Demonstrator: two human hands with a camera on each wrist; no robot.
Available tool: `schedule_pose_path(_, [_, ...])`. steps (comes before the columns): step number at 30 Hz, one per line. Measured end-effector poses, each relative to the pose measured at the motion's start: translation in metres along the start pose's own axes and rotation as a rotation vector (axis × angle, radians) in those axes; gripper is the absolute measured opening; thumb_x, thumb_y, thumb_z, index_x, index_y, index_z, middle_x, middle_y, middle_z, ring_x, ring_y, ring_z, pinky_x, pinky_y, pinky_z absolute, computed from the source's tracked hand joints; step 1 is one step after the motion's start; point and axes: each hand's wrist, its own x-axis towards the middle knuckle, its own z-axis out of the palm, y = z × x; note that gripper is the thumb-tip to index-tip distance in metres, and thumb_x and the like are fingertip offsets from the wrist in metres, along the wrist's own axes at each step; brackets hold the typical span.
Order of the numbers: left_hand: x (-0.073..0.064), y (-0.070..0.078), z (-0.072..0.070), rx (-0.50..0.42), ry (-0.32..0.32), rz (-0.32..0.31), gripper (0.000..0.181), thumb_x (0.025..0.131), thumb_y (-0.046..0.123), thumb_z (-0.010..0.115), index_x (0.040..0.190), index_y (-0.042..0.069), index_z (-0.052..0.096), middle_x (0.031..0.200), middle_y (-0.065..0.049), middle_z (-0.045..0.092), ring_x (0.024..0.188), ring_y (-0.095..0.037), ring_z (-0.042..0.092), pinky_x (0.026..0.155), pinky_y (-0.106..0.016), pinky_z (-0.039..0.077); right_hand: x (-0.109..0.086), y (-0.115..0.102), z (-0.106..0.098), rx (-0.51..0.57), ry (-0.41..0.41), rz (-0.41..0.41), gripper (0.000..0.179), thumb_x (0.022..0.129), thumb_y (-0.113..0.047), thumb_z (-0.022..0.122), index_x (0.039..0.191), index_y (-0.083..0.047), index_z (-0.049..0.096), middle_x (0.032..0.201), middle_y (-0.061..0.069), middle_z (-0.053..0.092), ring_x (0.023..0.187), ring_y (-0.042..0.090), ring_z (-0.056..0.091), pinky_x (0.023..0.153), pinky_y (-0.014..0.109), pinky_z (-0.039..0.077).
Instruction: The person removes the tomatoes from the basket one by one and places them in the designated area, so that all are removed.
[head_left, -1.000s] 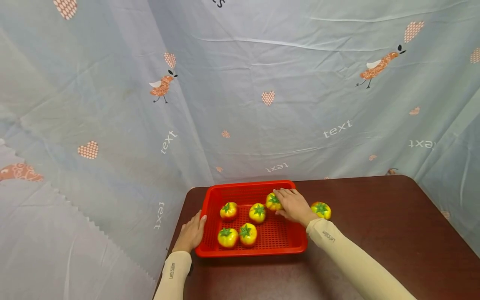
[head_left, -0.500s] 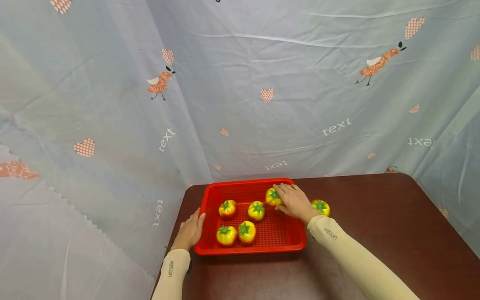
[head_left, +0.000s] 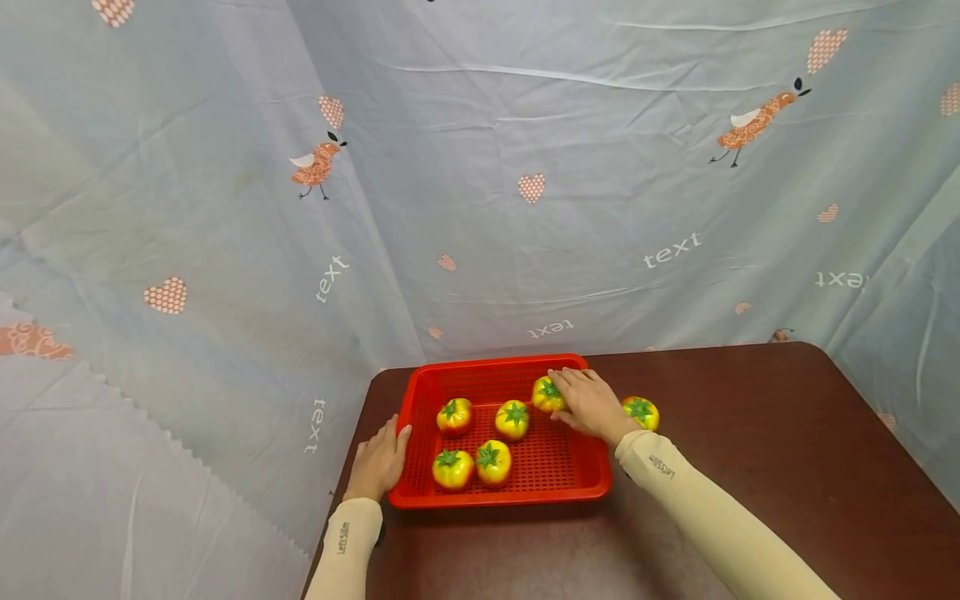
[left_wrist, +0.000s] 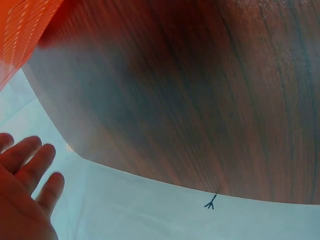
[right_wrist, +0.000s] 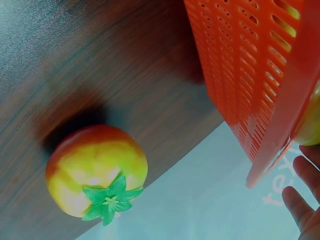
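A red plastic basket (head_left: pixel 501 497) stands on the table with several yellow-and-red tomatoes in it, each topped by a green star-shaped calyx. My right hand (head_left: pixel 588 405) reaches over the basket's right side. Its fingers and thumb grip a tomato (head_left: pixel 543 395) in the back right corner, partly covered by the hand. The left hand (head_left: pixel 378 458) rests along the basket's left rim, fingers extended, thumb near the edge. In the left wrist view, the fingers (left_wrist: pixel 31 155) are spread and hold nothing. Another tomato (right_wrist: pixel 97 172) sits on the table outside the basket, just beyond my right wrist.
Other tomatoes, one at the back left (head_left: pixel 454 416), one in the middle (head_left: pixel 512 421) and two near the front, stand apart from my hands. The dark wooden table (head_left: pixel 750 450) extends to the right. A grey-blue printed curtain (head_left: pixel 487 225) hangs behind and at the left.
The head view has tilted slightly, so everything appears shifted a little. Both hands, the basket and the tomatoes keep their places.
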Motion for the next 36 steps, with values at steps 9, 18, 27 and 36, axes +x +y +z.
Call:
schedule_pose_path(9, [0.0, 0.003, 0.001, 0.095, 0.044, 0.005, 0.065, 0.107, 0.043, 0.024, 0.151, -0.005, 0.027, 0.151, -0.026, 0.038, 0.134, -0.044, 0.044, 0.11, -0.059, 0.031, -0.003, -0.001, 0.0, 0.003, -0.005, 0.006, 0.072, 0.084, -0.038, 0.076, 0.14, -0.001, 0.051, 0.135, 0.014, 0.059, 0.129, 0.032, 0.053, 0.106, 0.052, 0.042])
schedule_pose_path(18, [0.0, 0.004, 0.003, 0.101, 0.067, -0.008, 0.064, 0.106, 0.042, 0.028, 0.15, -0.005, 0.031, 0.151, -0.026, 0.039, 0.133, -0.043, 0.045, 0.11, -0.058, 0.032, -0.004, 0.001, -0.001, -0.004, 0.014, 0.001, 0.073, 0.083, -0.037, 0.077, 0.14, -0.001, 0.05, 0.135, 0.015, 0.059, 0.129, 0.032, 0.053, 0.106, 0.051, 0.041])
schedule_pose_path(27, [0.001, 0.002, 0.001, 0.122, 0.064, -0.006, 0.064, 0.107, 0.042, 0.025, 0.15, -0.006, 0.029, 0.151, -0.027, 0.038, 0.134, -0.044, 0.044, 0.11, -0.059, 0.031, -0.001, 0.01, -0.012, -0.006, 0.017, 0.03, 0.074, 0.084, -0.041, 0.076, 0.141, -0.002, 0.05, 0.137, 0.014, 0.058, 0.13, 0.031, 0.052, 0.107, 0.048, 0.04])
schedule_pose_path(36, [0.001, 0.004, 0.001, 0.116, 0.044, -0.011, 0.064, 0.107, 0.042, 0.025, 0.15, -0.006, 0.03, 0.151, -0.026, 0.038, 0.135, -0.043, 0.043, 0.11, -0.059, 0.03, -0.003, 0.018, -0.017, 0.0, 0.024, 0.028, 0.073, 0.085, -0.041, 0.075, 0.141, -0.001, 0.049, 0.137, 0.015, 0.058, 0.129, 0.031, 0.053, 0.106, 0.048, 0.041])
